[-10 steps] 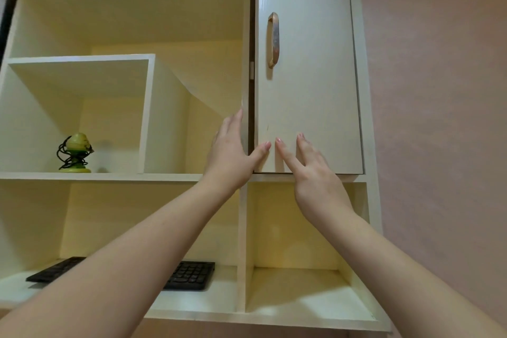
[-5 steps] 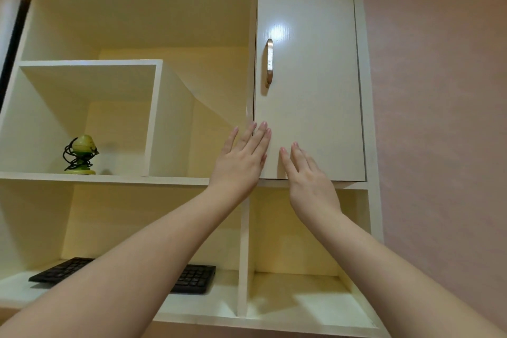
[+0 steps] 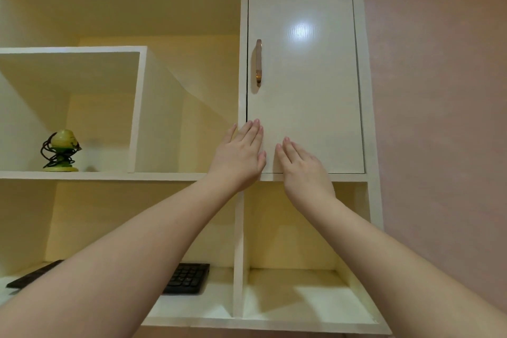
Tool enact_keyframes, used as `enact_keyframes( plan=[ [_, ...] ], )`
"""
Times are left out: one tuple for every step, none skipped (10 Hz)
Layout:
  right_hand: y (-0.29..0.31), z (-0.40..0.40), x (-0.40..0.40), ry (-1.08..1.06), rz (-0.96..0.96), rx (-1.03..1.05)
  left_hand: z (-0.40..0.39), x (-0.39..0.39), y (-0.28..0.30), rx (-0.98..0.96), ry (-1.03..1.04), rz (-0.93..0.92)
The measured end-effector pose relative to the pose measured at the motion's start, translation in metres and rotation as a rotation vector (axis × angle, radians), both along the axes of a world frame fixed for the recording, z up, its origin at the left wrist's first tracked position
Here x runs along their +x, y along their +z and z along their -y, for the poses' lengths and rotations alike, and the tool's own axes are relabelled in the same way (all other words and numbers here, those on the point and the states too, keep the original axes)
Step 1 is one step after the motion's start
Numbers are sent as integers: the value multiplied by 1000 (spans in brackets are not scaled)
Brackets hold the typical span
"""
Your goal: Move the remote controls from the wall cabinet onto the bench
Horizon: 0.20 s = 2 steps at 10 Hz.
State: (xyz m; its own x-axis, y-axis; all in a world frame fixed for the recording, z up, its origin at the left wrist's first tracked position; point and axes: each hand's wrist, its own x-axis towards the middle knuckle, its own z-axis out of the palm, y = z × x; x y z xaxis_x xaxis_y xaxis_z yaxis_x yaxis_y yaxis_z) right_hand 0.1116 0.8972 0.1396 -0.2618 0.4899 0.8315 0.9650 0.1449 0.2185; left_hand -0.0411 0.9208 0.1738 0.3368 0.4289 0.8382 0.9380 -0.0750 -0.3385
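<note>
The cream wall cabinet [image 3: 362,68] fills the view. Its white door [image 3: 304,71], with a metal handle [image 3: 258,62] near the left edge, sits flush and shut. My left hand [image 3: 238,158] lies flat against the door's lower left corner, fingers together and pointing up. My right hand [image 3: 303,166] rests flat on the door's lower edge just beside it. Neither hand holds anything. No remote control and no bench are in view.
A small green ornament wrapped in black wire [image 3: 61,151] stands in the open left shelf box. A black keyboard [image 3: 186,278] lies on the lower shelf, partly behind my left forearm. The lower right compartment [image 3: 296,293] holds nothing visible. A pink wall [image 3: 439,118] is to the right.
The door, ajar a second ago, has swung shut against the cabinet. My left hand moved from its edge to lie flat on its face, and my right hand pressed along with it.
</note>
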Motion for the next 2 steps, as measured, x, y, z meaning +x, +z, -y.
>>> enact_keyframes(
  plan=[
    [5, 5, 3, -11, 39, -58, 12, 1, 8, -86, 40, -8],
    [2, 21, 14, -7, 6, -158, 27, 1, 5, -185, -39, 15]
  ],
)
